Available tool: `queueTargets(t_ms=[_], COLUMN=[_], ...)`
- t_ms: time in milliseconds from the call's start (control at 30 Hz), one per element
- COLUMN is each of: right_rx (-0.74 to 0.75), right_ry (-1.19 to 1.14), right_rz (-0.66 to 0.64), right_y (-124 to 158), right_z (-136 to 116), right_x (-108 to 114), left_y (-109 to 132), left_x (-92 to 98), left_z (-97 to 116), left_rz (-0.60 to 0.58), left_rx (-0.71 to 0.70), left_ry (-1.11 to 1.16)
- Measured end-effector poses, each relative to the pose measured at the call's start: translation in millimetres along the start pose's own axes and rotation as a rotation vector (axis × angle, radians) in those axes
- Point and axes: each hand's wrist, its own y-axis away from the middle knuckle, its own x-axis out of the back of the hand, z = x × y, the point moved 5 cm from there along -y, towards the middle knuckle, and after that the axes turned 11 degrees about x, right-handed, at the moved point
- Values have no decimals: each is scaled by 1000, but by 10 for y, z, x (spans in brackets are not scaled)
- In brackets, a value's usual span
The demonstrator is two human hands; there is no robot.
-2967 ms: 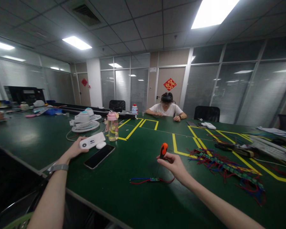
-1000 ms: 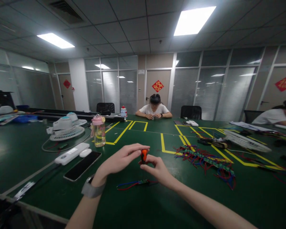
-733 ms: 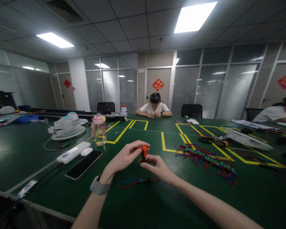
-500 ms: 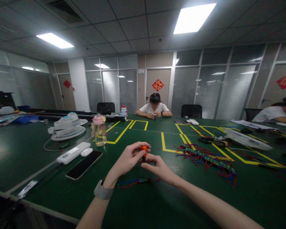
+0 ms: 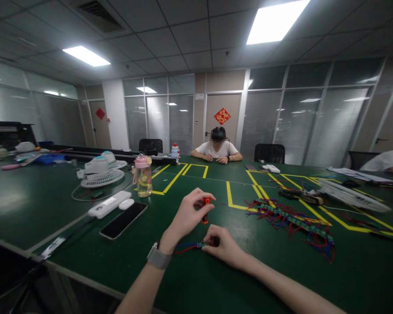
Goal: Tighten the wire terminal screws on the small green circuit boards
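My left hand (image 5: 190, 213) grips the handle of an orange and black screwdriver (image 5: 205, 217) between thumb and fingers. The screwdriver stands roughly upright, its thin shaft pointing down at a small green circuit board (image 5: 200, 245) on the table. Red and blue wires (image 5: 185, 248) run out from the board's left end. My right hand (image 5: 224, 245) is closed in a pinch at the right end of the board, beside the shaft's lower end. Its fingertips hide that end, and whether the screwdriver tip touches the board is too small to tell.
A long row of wired circuit boards (image 5: 291, 220) lies on the right. On the left are a phone (image 5: 123, 221), a white power strip (image 5: 109, 204), a pink-lidded bottle (image 5: 144, 176) and small white fans (image 5: 101, 174). A person (image 5: 218, 148) sits across the green table (image 5: 258, 279).
My right hand has moved down from near the screwdriver to the board and closed its fingers there. The left hand still holds the screwdriver upright. The view has shifted slightly left.
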Motion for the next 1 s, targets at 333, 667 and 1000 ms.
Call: queueTargets(t_ms=[333, 667, 1000], right_rx=[-42, -53, -4], right_ry=[29, 60, 70], right_rz=[36, 20, -13], right_y=[15, 10, -8], right_z=[-29, -35, -78], right_x=[-5, -10, 0], left_y=[68, 100, -63], left_x=[-148, -22, -123], left_z=[-20, 41, 181], left_rz=[-57, 236, 144], left_rx=[41, -214, -471], left_ry=[362, -271, -1264])
